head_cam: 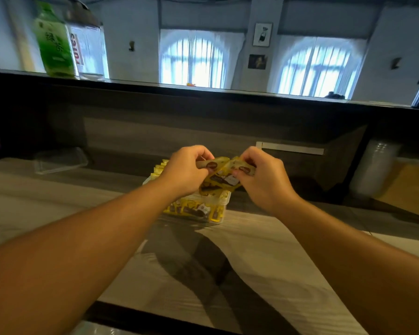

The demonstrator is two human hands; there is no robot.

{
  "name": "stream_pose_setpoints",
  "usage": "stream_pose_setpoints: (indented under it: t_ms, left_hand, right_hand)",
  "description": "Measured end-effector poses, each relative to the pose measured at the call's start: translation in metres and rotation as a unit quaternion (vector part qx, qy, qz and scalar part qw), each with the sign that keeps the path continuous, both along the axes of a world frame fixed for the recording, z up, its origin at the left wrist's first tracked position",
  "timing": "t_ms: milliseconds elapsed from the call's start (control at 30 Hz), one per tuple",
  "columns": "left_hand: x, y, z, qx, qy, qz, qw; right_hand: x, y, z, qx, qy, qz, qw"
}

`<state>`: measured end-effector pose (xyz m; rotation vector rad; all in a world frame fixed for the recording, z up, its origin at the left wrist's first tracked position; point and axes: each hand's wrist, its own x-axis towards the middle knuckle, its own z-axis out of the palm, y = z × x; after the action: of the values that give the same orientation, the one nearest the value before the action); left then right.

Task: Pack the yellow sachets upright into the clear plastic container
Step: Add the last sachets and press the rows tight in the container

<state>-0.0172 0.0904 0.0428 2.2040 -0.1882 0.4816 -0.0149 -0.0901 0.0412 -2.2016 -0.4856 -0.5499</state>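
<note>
A clear plastic container stands on the counter in the middle of the view, holding several yellow sachets with brown and white print. More of them stand upright along its far left side. Just above the container I hold a small bunch of yellow sachets between both hands. My left hand pinches their left end and my right hand pinches their right end. My left forearm hides part of the container.
A clear plastic lid lies at the back left of the counter. On the raised ledge behind stand a green bottle and a clear bottle. A stack of plastic cups and a brown cardboard piece sit at the right.
</note>
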Motion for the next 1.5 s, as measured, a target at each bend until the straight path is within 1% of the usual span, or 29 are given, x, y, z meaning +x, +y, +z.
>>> stream_pose_setpoints:
  t_ms: [133, 233, 267, 367, 467, 533, 567, 667, 733, 800, 967, 1000, 1067, 1100, 1233, 1433, 1500]
  left_hand:
    - [0.011, 0.005, -0.001, 0.069, -0.006, -0.006, 0.998]
    - [0.018, 0.006, 0.002, 0.103, -0.015, -0.008, 0.995]
    - [0.018, 0.007, 0.002, 0.128, -0.015, -0.010, 0.992]
    - [0.020, 0.009, -0.005, 0.236, -0.029, -0.006, 0.971]
    - [0.021, 0.015, -0.010, 0.299, -0.018, -0.009, 0.954]
    - [0.022, 0.017, -0.013, 0.357, 0.000, -0.012, 0.934]
    - [0.023, 0.019, -0.014, 0.367, 0.004, -0.014, 0.930]
    - [0.023, 0.020, -0.017, 0.326, 0.007, -0.015, 0.945]
    - [0.022, 0.019, -0.017, 0.267, 0.016, -0.020, 0.963]
    - [0.020, 0.019, -0.017, 0.212, 0.044, -0.028, 0.976]
    - [0.019, 0.031, -0.015, 0.130, 0.110, -0.059, 0.984]
    - [0.017, 0.034, -0.013, 0.098, 0.112, -0.067, 0.987]
    - [0.014, 0.040, -0.010, 0.043, 0.084, -0.067, 0.993]
    - [0.013, 0.042, -0.010, 0.035, 0.064, -0.056, 0.996]
    - [0.014, 0.050, -0.013, 0.067, 0.000, -0.006, 0.998]
    - [0.012, 0.046, -0.008, 0.070, -0.068, 0.002, 0.995]
    - [0.011, 0.042, -0.007, 0.108, -0.080, -0.005, 0.991]
  right_hand:
    - [0.007, 0.004, -0.003, -0.018, 0.019, -0.003, 1.000]
    - [0.012, 0.008, -0.006, -0.035, 0.024, -0.003, 0.999]
    - [0.013, 0.009, -0.007, -0.039, 0.027, -0.001, 0.999]
    - [0.017, 0.012, -0.008, -0.069, 0.026, 0.004, 0.997]
    - [0.019, 0.014, -0.008, -0.101, 0.012, 0.009, 0.995]
    - [0.020, 0.015, -0.007, -0.117, -0.001, 0.010, 0.993]
    - [0.020, 0.016, -0.007, -0.115, -0.002, 0.010, 0.993]
    - [0.022, 0.017, -0.005, -0.089, 0.010, 0.007, 0.996]
    - [0.024, 0.017, -0.002, -0.074, 0.011, -0.004, 0.997]
    - [0.026, 0.019, 0.001, -0.061, 0.011, -0.008, 0.998]
    - [0.027, 0.033, 0.000, -0.061, 0.015, 0.003, 0.998]
    - [0.027, 0.038, -0.001, -0.064, 0.012, 0.005, 0.998]
    - [0.027, 0.049, -0.003, -0.078, 0.003, 0.011, 0.997]
    - [0.027, 0.054, -0.005, -0.087, -0.003, 0.015, 0.996]
    - [0.026, 0.069, -0.006, -0.118, -0.024, 0.030, 0.992]
    - [0.028, 0.065, 0.002, -0.093, -0.060, 0.020, 0.994]
    - [0.028, 0.065, 0.003, -0.108, -0.056, 0.017, 0.992]
